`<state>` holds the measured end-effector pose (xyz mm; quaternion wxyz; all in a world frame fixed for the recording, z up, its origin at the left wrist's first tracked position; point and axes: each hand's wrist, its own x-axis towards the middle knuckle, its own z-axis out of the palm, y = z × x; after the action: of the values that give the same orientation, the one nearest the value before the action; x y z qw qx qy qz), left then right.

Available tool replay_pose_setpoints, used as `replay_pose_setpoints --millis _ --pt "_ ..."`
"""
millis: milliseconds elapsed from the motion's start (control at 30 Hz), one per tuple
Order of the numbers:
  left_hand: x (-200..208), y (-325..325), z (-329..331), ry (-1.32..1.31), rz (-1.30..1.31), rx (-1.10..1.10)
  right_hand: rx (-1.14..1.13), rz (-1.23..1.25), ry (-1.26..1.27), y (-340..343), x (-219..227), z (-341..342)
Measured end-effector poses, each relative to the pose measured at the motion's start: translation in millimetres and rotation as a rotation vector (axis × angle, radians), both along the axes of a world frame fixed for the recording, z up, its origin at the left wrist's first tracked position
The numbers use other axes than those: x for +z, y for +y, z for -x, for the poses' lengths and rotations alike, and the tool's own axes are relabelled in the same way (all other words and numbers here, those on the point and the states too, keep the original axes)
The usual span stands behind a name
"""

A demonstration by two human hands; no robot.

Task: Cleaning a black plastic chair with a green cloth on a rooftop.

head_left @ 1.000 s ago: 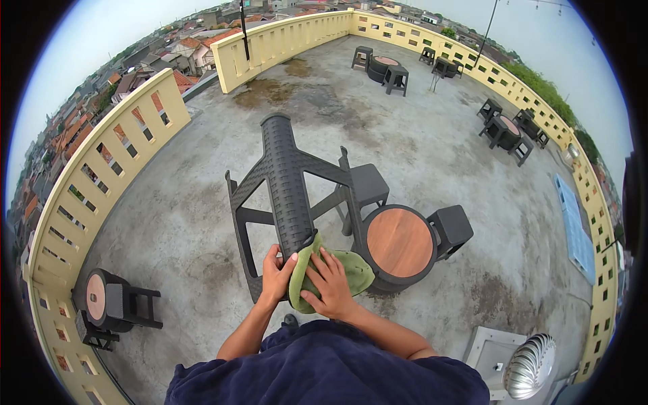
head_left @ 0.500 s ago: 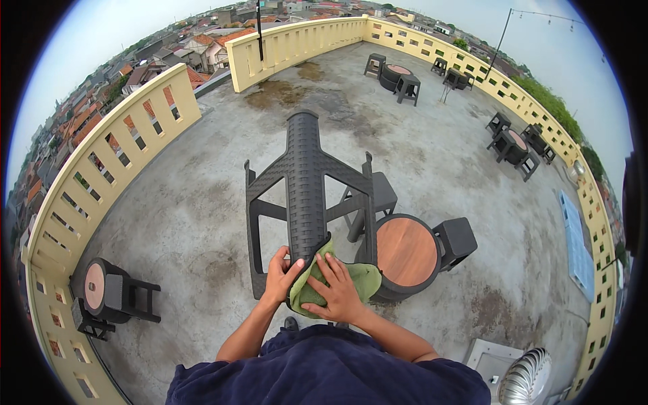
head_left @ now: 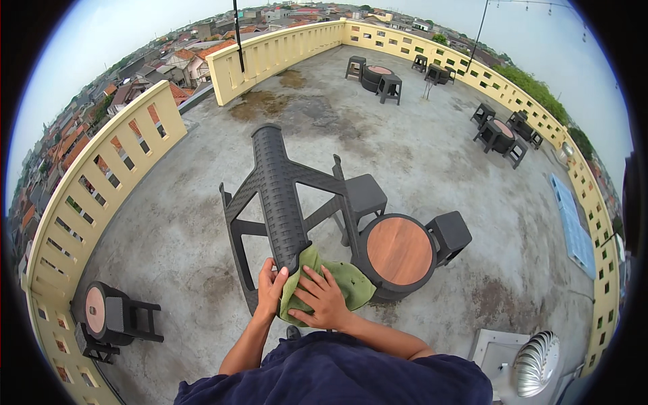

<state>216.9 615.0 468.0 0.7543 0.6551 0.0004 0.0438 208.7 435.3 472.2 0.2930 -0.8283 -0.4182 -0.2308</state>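
Note:
A black plastic stool (head_left: 278, 196) with a woven pattern is held up on its side in front of me, its legs pointing away. My left hand (head_left: 270, 291) grips the near end of the stool, thumb and fingers closed on its edge. A green cloth (head_left: 347, 282) drapes over that same end, at the right. Pressing the cloth against the stool is my right hand (head_left: 322, 297), its fingers spread over the fabric. The part of the stool beneath the cloth is hidden.
A round table (head_left: 399, 250) with a wood-look top stands just right of the held stool, with black stools (head_left: 449, 233) around it. Another table (head_left: 96, 309) is by the left wall. A metal roof vent (head_left: 536, 364) sits at lower right. Yellow parapet walls (head_left: 270, 50) edge the rooftop.
The stool has tilted, its far end swinging left. Both hands keep their places at its near end, with the cloth under the right one. The whole view has shifted slightly.

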Motion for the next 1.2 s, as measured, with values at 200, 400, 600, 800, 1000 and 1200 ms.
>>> replay_pose_setpoints --millis 200,400,600,800,1000,1200 --pt "-2 3 6 -0.053 0.077 0.001 0.005 -0.073 0.078 -79 -59 -14" --pt "1 -16 1 -0.059 0.026 0.014 -0.113 -0.206 0.293 -51 -48 -15" --pt "-7 -3 -4 -0.048 0.015 0.003 -0.036 -0.092 0.091 -19 -7 5" --pt "-6 -7 4 -0.045 0.059 -0.041 -0.156 -0.167 0.166 -84 -76 -2" --pt "-10 -6 -10 0.037 -0.097 -0.020 -0.081 -0.220 0.143 -20 -14 4" --pt "1 -7 -14 0.070 0.206 -0.053 0.078 -0.024 -0.131 -39 -27 6"
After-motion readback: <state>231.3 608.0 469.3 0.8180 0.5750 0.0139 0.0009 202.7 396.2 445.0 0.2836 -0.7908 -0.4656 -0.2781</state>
